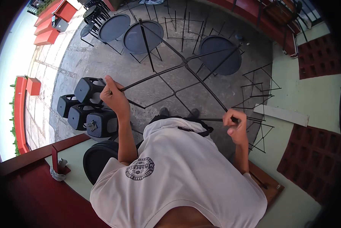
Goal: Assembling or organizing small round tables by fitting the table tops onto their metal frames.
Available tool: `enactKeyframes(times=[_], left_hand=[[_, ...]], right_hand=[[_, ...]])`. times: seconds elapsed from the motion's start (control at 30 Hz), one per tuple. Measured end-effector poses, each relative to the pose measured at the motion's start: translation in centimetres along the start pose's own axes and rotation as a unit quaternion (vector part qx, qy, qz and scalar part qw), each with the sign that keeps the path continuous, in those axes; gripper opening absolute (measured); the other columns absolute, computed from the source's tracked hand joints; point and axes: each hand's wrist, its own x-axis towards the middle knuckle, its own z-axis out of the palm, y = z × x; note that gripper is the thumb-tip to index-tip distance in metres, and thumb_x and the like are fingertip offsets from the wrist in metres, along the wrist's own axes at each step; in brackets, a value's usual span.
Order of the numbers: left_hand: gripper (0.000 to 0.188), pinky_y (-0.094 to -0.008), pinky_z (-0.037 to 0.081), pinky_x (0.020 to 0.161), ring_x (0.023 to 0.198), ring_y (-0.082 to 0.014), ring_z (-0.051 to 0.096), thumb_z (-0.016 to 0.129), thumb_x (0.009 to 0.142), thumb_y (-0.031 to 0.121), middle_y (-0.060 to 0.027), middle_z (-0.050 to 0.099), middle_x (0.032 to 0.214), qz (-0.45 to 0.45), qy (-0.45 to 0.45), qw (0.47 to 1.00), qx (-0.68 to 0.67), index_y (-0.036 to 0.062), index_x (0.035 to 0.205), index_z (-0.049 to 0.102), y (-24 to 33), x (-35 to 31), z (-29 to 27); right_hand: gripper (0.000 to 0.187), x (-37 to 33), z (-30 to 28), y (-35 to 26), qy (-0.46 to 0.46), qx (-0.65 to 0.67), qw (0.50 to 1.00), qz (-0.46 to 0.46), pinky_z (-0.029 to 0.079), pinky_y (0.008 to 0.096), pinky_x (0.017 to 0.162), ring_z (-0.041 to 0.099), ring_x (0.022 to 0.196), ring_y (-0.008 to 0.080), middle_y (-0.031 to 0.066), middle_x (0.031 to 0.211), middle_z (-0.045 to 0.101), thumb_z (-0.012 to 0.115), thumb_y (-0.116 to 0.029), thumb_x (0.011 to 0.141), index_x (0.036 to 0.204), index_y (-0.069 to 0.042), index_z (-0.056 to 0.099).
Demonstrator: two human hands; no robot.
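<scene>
Above the floor [83, 57], our left hand [117, 99] and right hand [238, 128] grip a metal frame [184, 62]. Stools [87, 90] stand toward the floor's left edge.

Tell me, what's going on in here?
A person in a pale shirt is holding a thin, black metal frame with crossing bars out in front. The left hand and the right hand each grip one of its ends. Whether its feet touch the floor is hard to tell. Farther off stand three round, dark tables, and a cluster of dark stools is on the person's left.
</scene>
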Motion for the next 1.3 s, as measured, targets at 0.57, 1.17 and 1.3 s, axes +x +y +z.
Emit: enactKeyframes(times=[0.57,1.17,1.3], left_hand=[[0.054,-0.0257,0.026,0.040,0.041,-0.0085,0.044,0.080,0.081,0.048,-0.0009,0.053,0.053,-0.076,-0.588,0.734,-0.330,-0.0037,0.075,0.068,3.1,2.0,-5.0],[0.114,-0.0213,0.044,0.038,0.037,-0.0126,0.055,0.033,0.063,0.107,-0.0026,0.056,0.049,-0.034,-0.559,0.764,-0.321,-0.0025,0.064,0.067,7.2,-3.6,-5.8],[0.106,-0.0255,0.049,0.036,0.038,-0.0220,0.061,0.020,0.085,0.093,-0.0066,0.051,0.044,-0.025,-0.578,0.758,-0.302,-0.0002,0.059,0.063,7.4,-2.7,-6.2]], right_hand=[[0.072,6.0,-7.2,-3.3,-0.214,0.302,0.928,-0.031,0.014,0.0322,0.037,0.025,0.033,0.0134,-0.0017,0.041,0.028,0.061,-0.049,0.099,0.044,-0.010,0.032],[0.057,3.2,-6.1,-5.4,-0.118,0.027,0.989,-0.088,0.026,0.0597,0.117,0.035,0.145,0.0500,0.0274,0.143,0.055,0.045,-0.049,0.088,0.066,-0.005,0.075],[0.059,3.3,-6.1,-6.0,-0.156,0.036,0.979,-0.123,0.028,0.0605,0.116,0.040,0.143,0.0519,0.0270,0.120,0.070,0.041,-0.042,0.094,0.048,-0.006,0.045]])
